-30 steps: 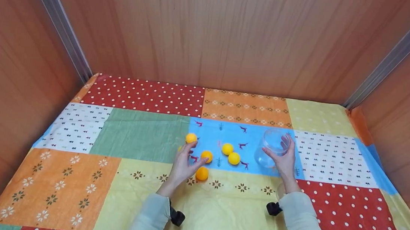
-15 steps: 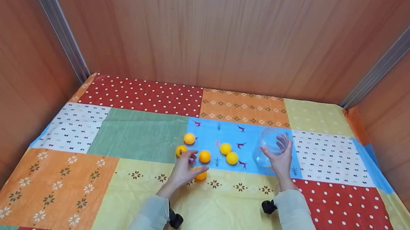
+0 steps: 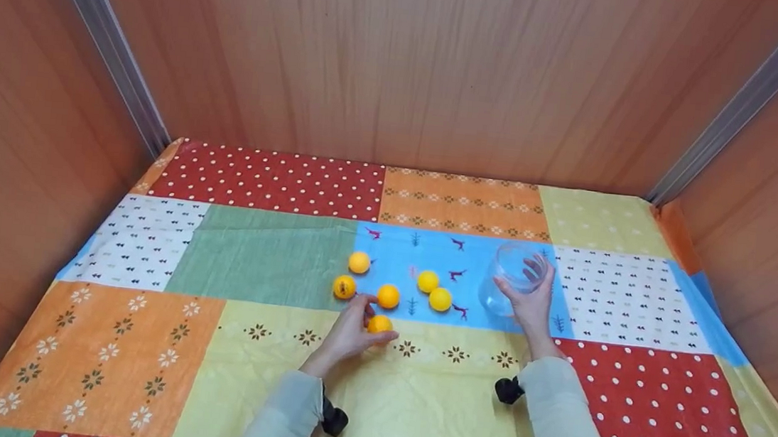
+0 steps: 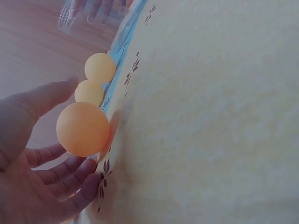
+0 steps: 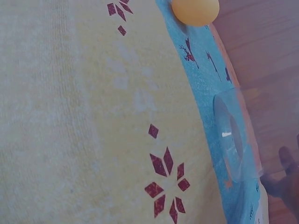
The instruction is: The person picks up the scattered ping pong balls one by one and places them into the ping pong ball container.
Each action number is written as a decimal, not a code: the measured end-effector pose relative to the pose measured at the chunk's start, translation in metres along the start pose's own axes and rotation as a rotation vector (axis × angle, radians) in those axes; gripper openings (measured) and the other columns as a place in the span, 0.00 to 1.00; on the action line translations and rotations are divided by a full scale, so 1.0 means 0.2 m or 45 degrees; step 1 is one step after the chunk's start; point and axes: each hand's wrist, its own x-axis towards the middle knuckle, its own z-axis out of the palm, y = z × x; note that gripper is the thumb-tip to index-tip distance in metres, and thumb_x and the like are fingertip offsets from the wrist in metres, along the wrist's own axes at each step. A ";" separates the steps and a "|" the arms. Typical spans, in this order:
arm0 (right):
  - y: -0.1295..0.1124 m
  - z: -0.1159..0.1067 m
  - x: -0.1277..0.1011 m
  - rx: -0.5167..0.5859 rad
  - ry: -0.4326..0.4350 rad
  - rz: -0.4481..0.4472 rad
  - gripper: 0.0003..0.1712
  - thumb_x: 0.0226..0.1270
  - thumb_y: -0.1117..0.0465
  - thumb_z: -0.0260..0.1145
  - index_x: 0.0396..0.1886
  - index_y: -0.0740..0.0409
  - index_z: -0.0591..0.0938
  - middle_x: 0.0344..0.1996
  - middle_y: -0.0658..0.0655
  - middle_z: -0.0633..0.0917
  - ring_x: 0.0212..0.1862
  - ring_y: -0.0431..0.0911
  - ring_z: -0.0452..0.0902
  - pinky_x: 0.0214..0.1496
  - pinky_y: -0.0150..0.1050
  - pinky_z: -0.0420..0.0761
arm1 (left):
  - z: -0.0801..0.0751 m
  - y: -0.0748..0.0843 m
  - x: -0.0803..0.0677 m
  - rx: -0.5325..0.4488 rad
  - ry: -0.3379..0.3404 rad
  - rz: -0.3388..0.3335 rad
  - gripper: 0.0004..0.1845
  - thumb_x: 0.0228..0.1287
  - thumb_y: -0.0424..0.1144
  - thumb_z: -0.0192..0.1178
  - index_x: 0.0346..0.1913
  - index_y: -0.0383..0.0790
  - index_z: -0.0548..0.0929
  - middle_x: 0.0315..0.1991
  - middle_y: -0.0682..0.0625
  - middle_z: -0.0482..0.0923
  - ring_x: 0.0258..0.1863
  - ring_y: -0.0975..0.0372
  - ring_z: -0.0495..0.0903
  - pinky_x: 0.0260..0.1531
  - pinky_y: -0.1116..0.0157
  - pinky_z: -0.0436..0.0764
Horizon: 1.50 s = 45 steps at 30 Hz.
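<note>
Six orange balls lie on a patchwork tablecloth (image 3: 135,337). My left hand (image 3: 359,325) curls its thumb and fingers round the nearest ball (image 3: 379,323); the left wrist view shows this ball (image 4: 83,129) between thumb and fingers, on the cloth. Just beyond it sit other balls: one (image 3: 344,287) at the left, one (image 3: 388,296) in the middle, a pair (image 3: 433,290) to the right and one (image 3: 359,263) farther back. My right hand (image 3: 532,305) grips a clear plastic cup (image 3: 513,273), which stands right of the balls. The cup's base (image 5: 236,140) shows in the right wrist view.
Wooden walls (image 3: 404,63) close in the table at the back and both sides, with metal strips (image 3: 99,41) in the corners. The cloth stretches wide on the left (image 3: 97,355) and on the right (image 3: 662,416).
My left hand drew back from the ball cluster, uncovering the leftmost ball, and closed round the nearest ball. The right hand and the cup barely moved.
</note>
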 end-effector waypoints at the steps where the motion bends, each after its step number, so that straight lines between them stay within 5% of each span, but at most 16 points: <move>1: 0.00 0.00 0.00 0.002 -0.004 0.005 0.46 0.45 0.72 0.70 0.61 0.68 0.54 0.57 0.72 0.62 0.59 0.61 0.56 0.61 0.54 0.54 | 0.00 0.00 0.00 0.008 -0.007 -0.001 0.31 0.47 0.42 0.68 0.51 0.33 0.67 0.35 0.45 0.67 0.33 0.54 0.67 0.34 0.63 0.67; 11: 0.03 0.00 0.01 0.033 0.006 -0.001 0.47 0.43 0.75 0.69 0.61 0.69 0.52 0.56 0.74 0.62 0.58 0.64 0.55 0.60 0.56 0.54 | 0.01 -0.01 0.00 0.049 -0.026 0.019 0.22 0.46 0.35 0.68 0.43 0.33 0.70 0.34 0.49 0.69 0.35 0.56 0.68 0.39 0.61 0.69; 18: 0.11 -0.01 0.05 0.057 0.025 0.009 0.49 0.42 0.74 0.70 0.62 0.67 0.52 0.55 0.69 0.64 0.58 0.63 0.56 0.60 0.53 0.55 | 0.00 0.00 0.01 0.095 0.025 0.123 0.18 0.44 0.34 0.68 0.37 0.34 0.73 0.32 0.48 0.71 0.34 0.56 0.70 0.37 0.61 0.70; 30: 0.01 0.00 0.00 0.021 0.011 0.022 0.47 0.44 0.74 0.69 0.62 0.65 0.54 0.55 0.70 0.64 0.58 0.62 0.57 0.60 0.54 0.54 | -0.01 0.08 0.03 0.037 0.014 0.021 0.18 0.47 0.38 0.68 0.40 0.39 0.73 0.36 0.50 0.70 0.35 0.56 0.69 0.38 0.63 0.70; 39: 0.04 0.00 0.01 0.037 0.007 0.030 0.46 0.44 0.72 0.70 0.62 0.64 0.54 0.54 0.68 0.65 0.58 0.64 0.55 0.61 0.54 0.54 | 0.00 0.16 0.08 -0.016 0.070 0.089 0.18 0.47 0.39 0.67 0.40 0.40 0.73 0.37 0.51 0.71 0.36 0.59 0.69 0.39 0.63 0.72; 45: 0.13 -0.01 0.04 0.001 0.019 0.023 0.47 0.43 0.71 0.71 0.62 0.63 0.54 0.54 0.69 0.65 0.58 0.62 0.57 0.60 0.52 0.56 | 0.04 0.21 0.13 -0.043 0.174 0.245 0.20 0.48 0.41 0.67 0.41 0.37 0.73 0.37 0.49 0.71 0.36 0.58 0.70 0.38 0.61 0.74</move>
